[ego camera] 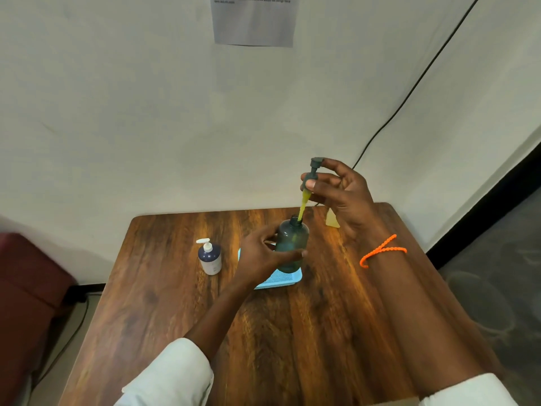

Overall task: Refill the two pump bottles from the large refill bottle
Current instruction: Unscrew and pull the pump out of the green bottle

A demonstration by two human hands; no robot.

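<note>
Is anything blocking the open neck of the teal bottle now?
Yes. The right hand holds the dark pump head raised, but its yellow-coated dip tube still reaches into the translucent teal plastic bottle's neck. The left hand grips that bottle.

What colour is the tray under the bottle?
Light blue tray, with a fine dotted texture; head view.

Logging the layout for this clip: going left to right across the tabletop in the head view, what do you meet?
White-pump bottle → left hand → teal bottle on the blue tray → right hand holding the pump → orange wristband.
</note>
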